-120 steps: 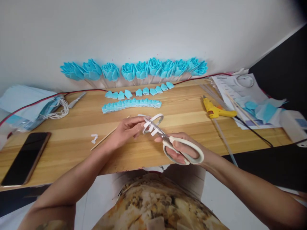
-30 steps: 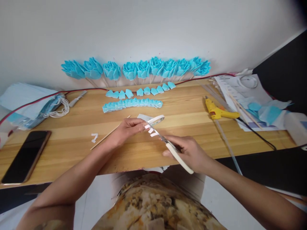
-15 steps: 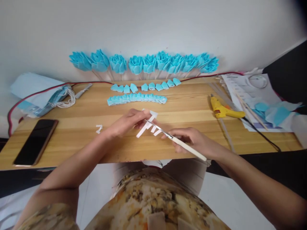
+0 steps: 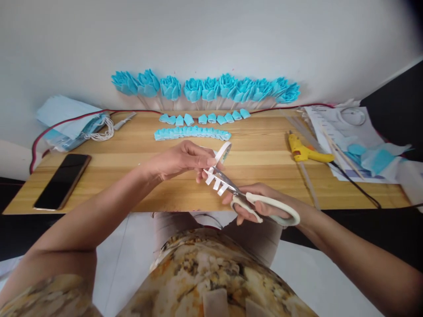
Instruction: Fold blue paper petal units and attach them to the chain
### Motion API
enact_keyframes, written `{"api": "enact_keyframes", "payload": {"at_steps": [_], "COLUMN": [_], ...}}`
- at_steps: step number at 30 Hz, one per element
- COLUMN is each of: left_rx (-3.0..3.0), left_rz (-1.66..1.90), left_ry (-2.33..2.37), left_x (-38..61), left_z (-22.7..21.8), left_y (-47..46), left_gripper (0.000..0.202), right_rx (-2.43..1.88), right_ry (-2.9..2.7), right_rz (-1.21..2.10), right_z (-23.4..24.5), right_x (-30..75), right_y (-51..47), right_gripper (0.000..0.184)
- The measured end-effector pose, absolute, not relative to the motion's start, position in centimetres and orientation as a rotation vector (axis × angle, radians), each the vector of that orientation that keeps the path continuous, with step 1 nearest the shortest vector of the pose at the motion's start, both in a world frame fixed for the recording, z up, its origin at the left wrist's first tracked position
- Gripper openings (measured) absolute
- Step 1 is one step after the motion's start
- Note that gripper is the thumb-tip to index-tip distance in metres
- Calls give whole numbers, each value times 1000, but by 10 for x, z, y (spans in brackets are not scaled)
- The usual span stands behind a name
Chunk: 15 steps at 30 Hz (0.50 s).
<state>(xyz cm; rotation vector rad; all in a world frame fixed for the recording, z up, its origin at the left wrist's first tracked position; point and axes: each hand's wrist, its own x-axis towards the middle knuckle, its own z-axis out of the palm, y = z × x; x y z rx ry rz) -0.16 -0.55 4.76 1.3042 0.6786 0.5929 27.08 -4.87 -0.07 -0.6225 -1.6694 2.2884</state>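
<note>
My left hand (image 4: 190, 160) pinches a white paper strip (image 4: 219, 154) between thumb and fingers. The strip's far end curls up and shows small printed marks, while several narrow tabs hang from its near edge. In my right hand (image 4: 253, 193) is a pair of scissors (image 4: 235, 189) with cream-coloured handles, its handles spread apart. The metal blades reach left to the strip beside my left fingertips, touching or overlapping the paper. Whether the blades are cutting through it, I cannot tell.
Blue flowers (image 4: 210, 89) on sticks stand along the wall, behind rows of folded blue petals (image 4: 193, 133). At left are a phone (image 4: 62, 181) and stacked blue sheets (image 4: 68, 116). A yellow glue gun (image 4: 299, 149) with its cord lies right, near printed paper (image 4: 325, 132).
The scissors have turned so both handle loops show, spread apart. My left hand has moved the strip slightly up, and its far end now curls upward. The view has shifted a little.
</note>
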Motion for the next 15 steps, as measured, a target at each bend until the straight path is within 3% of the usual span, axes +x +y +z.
{"api": "enact_keyframes", "payload": {"at_steps": [2, 5, 10, 13, 15], "left_rx": [1322, 1305, 1278, 1268, 1256], "left_rz": [608, 649, 738, 877, 931], "left_ry": [693, 755, 827, 918, 942], "left_x": [-1, 0, 2, 0, -4], "left_z": [47, 44, 33, 28, 25], "left_y": [-7, -9, -4, 5, 10], "left_gripper": [34, 32, 31, 31, 32], "right_rx": [-478, -633, -1127, -1130, -1122], "right_ry": [-1622, -1709, -2136, -2326, -2377], "right_rz": [2359, 2211, 1531, 1238, 1238], "right_z": [-2, 3, 23, 28, 30], "right_x": [271, 269, 259, 251, 250], "right_y": [-51, -54, -67, -76, -77], "right_gripper": [63, 62, 40, 46, 51]}}
